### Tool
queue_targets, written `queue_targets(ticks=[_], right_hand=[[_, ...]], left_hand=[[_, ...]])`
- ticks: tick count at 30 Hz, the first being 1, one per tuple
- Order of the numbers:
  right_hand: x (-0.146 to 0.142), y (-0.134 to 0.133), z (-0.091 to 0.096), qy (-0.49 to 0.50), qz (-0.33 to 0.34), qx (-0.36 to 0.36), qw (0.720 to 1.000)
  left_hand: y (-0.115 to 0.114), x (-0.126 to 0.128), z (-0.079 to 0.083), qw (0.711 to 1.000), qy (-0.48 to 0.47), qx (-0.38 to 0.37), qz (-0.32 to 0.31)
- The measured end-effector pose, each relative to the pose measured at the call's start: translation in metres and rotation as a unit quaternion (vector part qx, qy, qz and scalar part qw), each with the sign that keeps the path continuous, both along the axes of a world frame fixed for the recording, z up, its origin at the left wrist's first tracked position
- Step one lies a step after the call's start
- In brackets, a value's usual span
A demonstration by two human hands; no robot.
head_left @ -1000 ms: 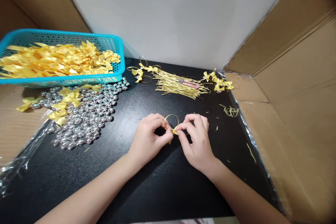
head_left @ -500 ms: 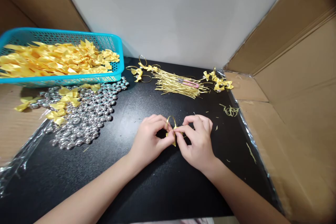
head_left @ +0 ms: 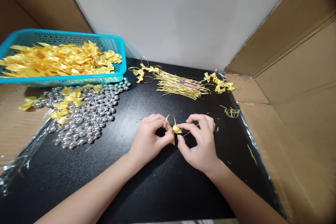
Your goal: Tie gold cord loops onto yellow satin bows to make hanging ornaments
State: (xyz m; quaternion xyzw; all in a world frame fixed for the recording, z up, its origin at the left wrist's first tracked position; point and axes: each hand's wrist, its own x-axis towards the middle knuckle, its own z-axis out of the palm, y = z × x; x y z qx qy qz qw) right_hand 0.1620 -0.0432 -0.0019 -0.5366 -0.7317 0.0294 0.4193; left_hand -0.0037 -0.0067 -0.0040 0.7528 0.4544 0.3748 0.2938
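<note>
My left hand (head_left: 147, 140) and my right hand (head_left: 200, 140) meet over the middle of the black table (head_left: 147, 189). Between their fingertips is a small yellow ribbon bow (head_left: 175, 130) with a gold wire loop standing up from it. The left thumb and forefinger pinch the bow at its left side. The right fingers are closed in a pinch on the bow's right side, with a thin gold wire tail running under them.
A turquoise basket (head_left: 119, 63) full of yellow bows stands at the back left. Silver beads (head_left: 86, 115) with a few loose bows lie below it. Gold wire strands (head_left: 178, 85), finished bows (head_left: 219, 83) and wire scraps (head_left: 231, 112) lie at the back. Cardboard walls (head_left: 296, 87) close the right side.
The hands stayed in place. The right fingers shifted slightly right, and the bow now shows more between the hands, with a wire tail visible.
</note>
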Motion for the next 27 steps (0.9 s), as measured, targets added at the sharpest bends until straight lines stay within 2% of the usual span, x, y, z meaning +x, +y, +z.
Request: queue_targets(ticks=[8, 13, 18, 23, 27], right_hand=[[0.0, 0.003, -0.008, -0.047, -0.006, 0.011, 0.999], [-0.001, 0.001, -0.006, -0.053, 0.001, 0.029, 0.998], [0.001, 0.0, 0.0, -0.019, 0.0, 0.049, 0.999], [0.004, 0.0, 0.005, 0.022, -0.017, 0.059, 0.998], [0.002, 0.001, 0.002, 0.0, -0.014, 0.045, 0.999]], left_hand=[[-0.002, 0.001, 0.001, 0.999, 0.021, 0.007, -0.024], [0.0, 0.0, -0.002, 1.0, 0.011, 0.007, -0.003], [0.003, -0.002, -0.002, 1.0, -0.007, 0.008, 0.026], [0.001, -0.001, 0.001, 1.0, -0.002, 0.014, 0.016], [0.0, 0.0, 0.002, 1.0, 0.01, 0.017, -0.005]])
